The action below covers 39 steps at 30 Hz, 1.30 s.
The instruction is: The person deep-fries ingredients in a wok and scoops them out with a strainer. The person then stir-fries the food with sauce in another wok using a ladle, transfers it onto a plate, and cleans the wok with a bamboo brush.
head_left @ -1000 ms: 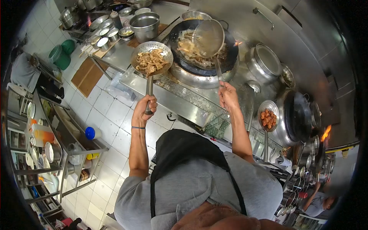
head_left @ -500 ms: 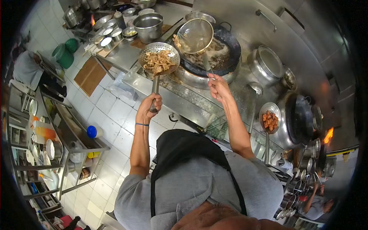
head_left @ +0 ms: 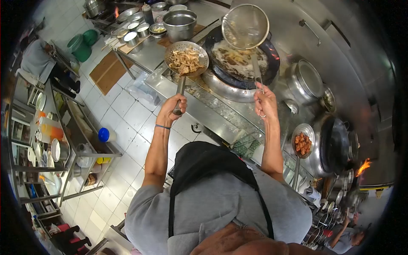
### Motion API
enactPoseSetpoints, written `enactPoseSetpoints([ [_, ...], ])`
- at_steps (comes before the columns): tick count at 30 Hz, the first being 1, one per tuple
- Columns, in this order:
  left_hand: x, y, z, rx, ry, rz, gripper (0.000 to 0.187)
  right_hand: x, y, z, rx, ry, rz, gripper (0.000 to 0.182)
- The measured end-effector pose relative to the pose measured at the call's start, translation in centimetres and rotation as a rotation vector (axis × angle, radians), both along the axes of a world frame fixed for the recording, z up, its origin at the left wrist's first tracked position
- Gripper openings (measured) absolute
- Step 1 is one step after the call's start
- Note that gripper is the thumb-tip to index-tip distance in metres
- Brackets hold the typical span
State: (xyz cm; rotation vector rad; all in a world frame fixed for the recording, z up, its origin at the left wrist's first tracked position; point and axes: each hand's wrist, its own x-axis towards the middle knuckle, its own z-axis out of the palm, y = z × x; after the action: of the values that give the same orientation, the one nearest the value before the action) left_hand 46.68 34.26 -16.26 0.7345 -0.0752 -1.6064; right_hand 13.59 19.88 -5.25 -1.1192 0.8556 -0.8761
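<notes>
My left hand (head_left: 173, 106) is wrapped round the handle of a perforated ladle (head_left: 203, 50), which is heaped with browned strips of food, perhaps meat (head_left: 185, 61). In my right hand (head_left: 266, 103) is the handle of a round wire-mesh strainer (head_left: 245, 27); nothing large shows in its mesh. The strainer is above the far side of a black wok (head_left: 209, 46), where oil (head_left: 238, 63) foams and bubbles. The ladle is left of the wok, near its rim.
Left of the wok stand a deep steel pot (head_left: 179, 32) and several small bowls. On the right, a second perforated ladle (head_left: 303, 144) holds reddish-brown pieces beside another wok (head_left: 335, 144). A flame (head_left: 363, 167) burns there. A person (head_left: 39, 61) is at the far left.
The strainer has risen and moved right, uncovering more bubbling oil. The food piece at its left edge is no longer seen there. The loaded ladle stays beside the wok as the view shifts.
</notes>
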Motion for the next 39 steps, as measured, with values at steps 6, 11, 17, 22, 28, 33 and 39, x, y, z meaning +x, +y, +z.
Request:
enactPoseSetpoints([
  [6,2.2,-2.0,-3.3,-0.006,0.140,-0.037,0.017,-3.2,-2.7,-0.3,-0.156,0.140,-0.200,0.041],
  [11,3.3,-3.7,-6.6,0.025,0.135,-0.039,0.018,-5.9,-4.2,-0.6,-0.203,0.383,-0.382,0.044],
  [17,3.3,0.2,-9.6,-0.042,0.174,-0.120,0.018,-7.8,-4.0,-2.2,-0.064,0.463,-0.316,0.049],
  [22,2.9,1.0,-9.8,-0.016,0.234,-0.073,0.011,-5.3,-6.2,-4.0,0.232,0.125,-0.143,0.042],
  [28,0.9,1.9,-8.1,0.137,0.110,0.142,0.029,-3.1,-6.9,-6.0,0.454,-0.167,0.034,0.034],
  [33,0.9,5.4,-11.8,0.167,0.146,0.232,0.032,-2.9,-5.6,-8.1,0.470,-0.341,0.167,0.031],
  [39,-0.4,11.6,-18.0,0.438,0.161,0.308,0.024,-3.2,-1.5,-5.5,0.297,-0.090,0.079,0.039],
])
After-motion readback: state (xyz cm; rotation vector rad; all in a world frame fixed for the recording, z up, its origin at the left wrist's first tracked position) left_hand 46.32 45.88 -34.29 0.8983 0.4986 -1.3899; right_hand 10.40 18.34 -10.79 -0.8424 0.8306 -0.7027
